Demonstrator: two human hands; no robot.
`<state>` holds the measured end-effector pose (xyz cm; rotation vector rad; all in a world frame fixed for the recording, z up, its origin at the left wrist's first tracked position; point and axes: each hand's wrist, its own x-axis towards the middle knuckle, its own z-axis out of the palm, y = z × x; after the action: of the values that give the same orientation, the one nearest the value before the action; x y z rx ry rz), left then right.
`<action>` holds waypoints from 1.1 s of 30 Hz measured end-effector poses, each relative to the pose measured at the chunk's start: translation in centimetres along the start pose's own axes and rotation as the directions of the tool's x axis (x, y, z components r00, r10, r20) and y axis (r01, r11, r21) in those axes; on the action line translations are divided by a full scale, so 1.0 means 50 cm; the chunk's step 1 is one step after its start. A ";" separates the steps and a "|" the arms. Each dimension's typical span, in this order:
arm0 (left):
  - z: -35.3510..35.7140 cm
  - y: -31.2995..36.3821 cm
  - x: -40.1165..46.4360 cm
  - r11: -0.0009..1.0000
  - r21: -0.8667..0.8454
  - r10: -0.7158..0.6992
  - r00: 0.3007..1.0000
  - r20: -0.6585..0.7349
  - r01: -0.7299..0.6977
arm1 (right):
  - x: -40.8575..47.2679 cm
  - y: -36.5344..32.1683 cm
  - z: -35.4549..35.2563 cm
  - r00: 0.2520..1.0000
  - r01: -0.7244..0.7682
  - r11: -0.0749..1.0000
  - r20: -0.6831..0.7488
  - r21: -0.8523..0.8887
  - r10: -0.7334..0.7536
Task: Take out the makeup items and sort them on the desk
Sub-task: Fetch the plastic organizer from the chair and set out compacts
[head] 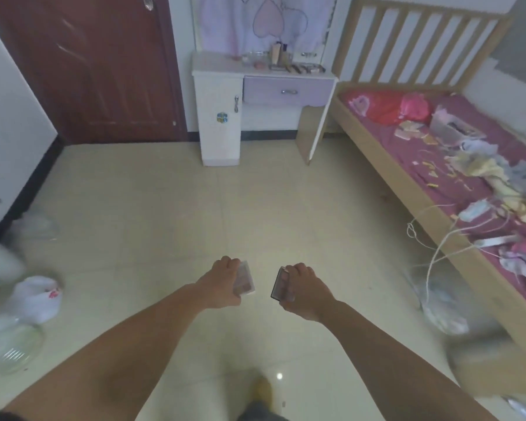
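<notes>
Pinkish palette (245, 280) being gripped in left hand (222, 282), dark compact (278, 284) in right hand (301, 288). Several items sitting on desk (216, 66) already; these two not yet placed.

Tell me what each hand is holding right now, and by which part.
The left hand grips a pale flat palette by its long edges. The right hand grips a dark flat palette the same way, fingers over its far end.

Desk (219, 68) against far wall, between door (97, 65) at left and bed (438, 165) at right. Makeup items (289, 63) on desk top. Bags (34, 299) on floor at left. Clutter on bed.
</notes>
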<state>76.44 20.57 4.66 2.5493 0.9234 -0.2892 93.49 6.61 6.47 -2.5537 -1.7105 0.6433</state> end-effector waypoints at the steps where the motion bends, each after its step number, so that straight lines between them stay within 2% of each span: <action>1: -0.022 -0.007 0.039 1.000 -0.004 -0.005 1.000 -0.004 0.005 | 0.046 0.010 -0.024 1.000 0.014 1.000 0.002 -0.003 -0.014; 7: -0.137 -0.073 0.250 0.995 -0.057 -0.081 0.996 -0.024 0.079 | 0.318 0.048 -0.144 0.996 0.084 0.994 0.025 -0.064 -0.082; 14: -0.284 -0.232 0.571 0.993 -0.072 -0.093 0.994 -0.061 0.088 | 0.705 0.047 -0.259 0.990 0.140 0.986 -0.003 -0.095 -0.140; 23: -0.577 -0.407 0.995 0.997 -0.042 -0.068 0.997 -0.024 0.067 | 1.164 0.038 -0.475 0.996 0.070 0.998 -0.047 -0.002 -0.070; 28: -0.670 -0.464 1.219 0.998 -0.051 -0.045 0.999 0.011 0.046 | 1.395 0.084 -0.560 0.998 0.038 0.999 -0.041 -0.014 -0.038; 33: -0.781 -0.512 1.509 0.997 -0.062 -0.054 0.998 -0.039 0.051 | 1.684 0.155 -0.667 0.995 0.069 0.997 -0.072 -0.028 -0.071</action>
<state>119.15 98.31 7.04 2.4866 1.0006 -0.2214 138.67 85.49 7.28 -2.4870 -1.7864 0.5216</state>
